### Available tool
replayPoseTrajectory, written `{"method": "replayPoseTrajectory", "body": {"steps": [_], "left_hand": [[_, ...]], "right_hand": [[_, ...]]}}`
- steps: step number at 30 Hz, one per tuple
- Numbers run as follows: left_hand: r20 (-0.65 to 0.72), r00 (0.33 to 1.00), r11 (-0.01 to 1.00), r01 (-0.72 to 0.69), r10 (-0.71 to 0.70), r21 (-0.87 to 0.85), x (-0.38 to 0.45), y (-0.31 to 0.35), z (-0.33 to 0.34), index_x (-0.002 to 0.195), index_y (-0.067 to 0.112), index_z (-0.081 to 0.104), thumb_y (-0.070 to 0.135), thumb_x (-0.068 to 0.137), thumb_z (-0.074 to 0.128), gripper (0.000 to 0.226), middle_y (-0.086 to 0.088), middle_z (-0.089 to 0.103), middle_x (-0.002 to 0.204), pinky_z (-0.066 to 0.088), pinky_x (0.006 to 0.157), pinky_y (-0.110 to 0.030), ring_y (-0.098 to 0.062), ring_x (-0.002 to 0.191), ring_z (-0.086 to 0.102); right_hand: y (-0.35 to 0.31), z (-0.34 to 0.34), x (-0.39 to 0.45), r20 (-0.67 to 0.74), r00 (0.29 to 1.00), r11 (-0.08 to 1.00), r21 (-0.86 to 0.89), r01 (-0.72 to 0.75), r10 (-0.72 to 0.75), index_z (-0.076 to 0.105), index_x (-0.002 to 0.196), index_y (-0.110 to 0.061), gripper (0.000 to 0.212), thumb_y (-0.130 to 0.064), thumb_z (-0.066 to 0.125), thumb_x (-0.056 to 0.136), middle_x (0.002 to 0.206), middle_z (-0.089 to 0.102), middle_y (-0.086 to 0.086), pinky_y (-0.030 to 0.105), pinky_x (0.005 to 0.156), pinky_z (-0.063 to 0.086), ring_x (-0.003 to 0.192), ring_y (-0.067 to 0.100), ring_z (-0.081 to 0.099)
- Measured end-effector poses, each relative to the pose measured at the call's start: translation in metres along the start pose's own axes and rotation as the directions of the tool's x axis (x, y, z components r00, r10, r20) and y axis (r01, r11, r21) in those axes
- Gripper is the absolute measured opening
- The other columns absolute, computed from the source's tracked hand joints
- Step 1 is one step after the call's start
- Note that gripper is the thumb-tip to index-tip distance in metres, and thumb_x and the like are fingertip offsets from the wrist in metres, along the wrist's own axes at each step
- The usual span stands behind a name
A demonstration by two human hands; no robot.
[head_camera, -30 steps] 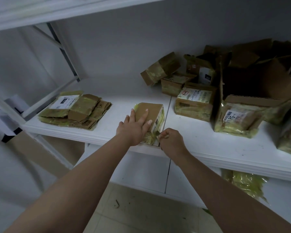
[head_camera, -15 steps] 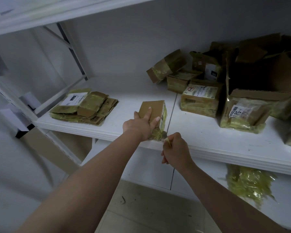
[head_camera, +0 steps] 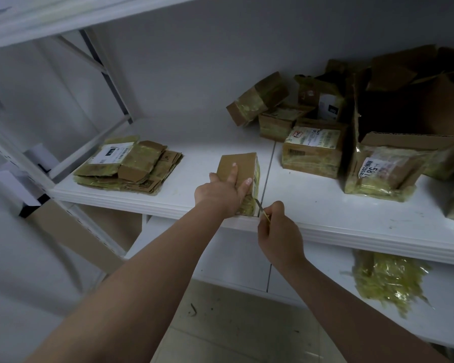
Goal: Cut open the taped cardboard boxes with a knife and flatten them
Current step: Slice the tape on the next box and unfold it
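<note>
Our left hand [head_camera: 224, 192] lies flat on the box [head_camera: 240, 167], our right hand [head_camera: 275, 226] clamped round the knife [head_camera: 260, 206]. The blade is near those fingers [head_camera: 247, 183], and a slip off the tape could nick them.

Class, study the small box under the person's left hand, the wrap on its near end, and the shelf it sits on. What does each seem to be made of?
Small box: brown cardboard, matte, with crisp folded edges.
Wrap: likely yellowish clear plastic tape, glossy and crinkled, catching light.
Shelf: smooth white board, perhaps painted metal or laminate; the look leaves it open.
</note>
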State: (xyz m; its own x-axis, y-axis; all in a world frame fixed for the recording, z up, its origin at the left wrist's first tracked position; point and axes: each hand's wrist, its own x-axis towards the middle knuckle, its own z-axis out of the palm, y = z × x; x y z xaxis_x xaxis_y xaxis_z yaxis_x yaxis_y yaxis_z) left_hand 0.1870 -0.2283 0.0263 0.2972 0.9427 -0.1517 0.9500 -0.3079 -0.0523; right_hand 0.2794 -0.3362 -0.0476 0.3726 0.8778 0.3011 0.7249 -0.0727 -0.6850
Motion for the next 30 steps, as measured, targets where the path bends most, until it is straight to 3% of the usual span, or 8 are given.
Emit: {"method": "replayPoseTrajectory", "body": {"steps": [6,11,17,21,26,30], "left_hand": [[-0.014,1.000,1.000,0.023,-0.023,-0.002,0.000,0.006,0.002,0.151,0.034,-0.013,0.063,0.095,0.003,0.066,-0.023,0.025,0.149,0.040,0.076,-0.041,-0.038,0.118,0.051],[-0.033,0.999,1.000,0.030,-0.030,-0.007,0.000,0.008,0.005,0.152,0.031,-0.010,0.064,0.095,0.003,0.067,-0.025,0.030,0.145,0.039,0.072,-0.039,-0.037,0.114,0.053],[-0.042,0.998,0.997,0.039,-0.042,-0.063,-0.001,0.008,0.004,0.154,0.030,-0.002,0.065,0.095,0.008,0.069,-0.024,0.033,0.139,0.042,0.076,-0.039,-0.036,0.115,0.051],[-0.036,0.997,0.992,0.061,-0.066,-0.113,-0.003,0.008,0.004,0.153,0.027,0.004,0.068,0.093,0.011,0.073,-0.025,0.032,0.139,0.045,0.089,-0.044,-0.038,0.120,0.047],[-0.035,0.998,0.990,0.054,-0.059,-0.127,-0.003,0.007,0.006,0.153,0.026,0.005,0.069,0.092,0.011,0.075,-0.024,0.033,0.136,0.046,0.088,-0.043,-0.036,0.115,0.049],[-0.023,0.998,0.993,0.052,-0.055,-0.107,-0.003,0.007,0.006,0.153,0.025,0.003,0.069,0.092,0.010,0.075,-0.025,0.032,0.137,0.045,0.088,-0.043,-0.037,0.116,0.048]], "right_hand": [[0.004,0.002,0.002,-0.019,1.000,1.000,0.022,-0.014,0.014,0.037,0.093,-0.018,0.015,-0.013,0.051,0.092,0.063,0.051,-0.004,0.034,0.052,0.051,0.054,0.016,0.056],[0.004,0.001,-0.002,-0.036,0.999,0.998,0.061,0.007,-0.005,0.036,0.091,-0.017,0.016,-0.010,0.051,0.091,0.061,0.050,-0.002,0.028,0.046,0.041,0.051,0.016,0.053],[0.001,0.001,-0.004,-0.028,1.000,0.999,0.037,-0.002,0.003,0.035,0.090,-0.017,0.013,-0.010,0.046,0.093,0.063,0.052,0.002,0.030,0.047,0.039,0.054,0.021,0.053],[-0.001,0.003,-0.006,-0.048,0.998,0.999,-0.017,-0.048,0.048,0.034,0.088,-0.017,0.013,-0.009,0.042,0.094,0.064,0.053,0.004,0.032,0.049,0.039,0.055,0.022,0.053],[-0.001,0.010,-0.006,-0.027,0.998,0.996,-0.064,-0.063,0.062,0.032,0.089,-0.017,0.015,-0.010,0.042,0.095,0.063,0.051,0.002,0.026,0.044,0.031,0.055,0.021,0.053],[0.004,0.015,-0.007,0.008,0.996,0.987,-0.133,-0.088,0.090,0.030,0.091,-0.018,0.017,-0.007,0.042,0.092,0.064,0.053,0.004,0.029,0.045,0.035,0.056,0.021,0.052]]}}
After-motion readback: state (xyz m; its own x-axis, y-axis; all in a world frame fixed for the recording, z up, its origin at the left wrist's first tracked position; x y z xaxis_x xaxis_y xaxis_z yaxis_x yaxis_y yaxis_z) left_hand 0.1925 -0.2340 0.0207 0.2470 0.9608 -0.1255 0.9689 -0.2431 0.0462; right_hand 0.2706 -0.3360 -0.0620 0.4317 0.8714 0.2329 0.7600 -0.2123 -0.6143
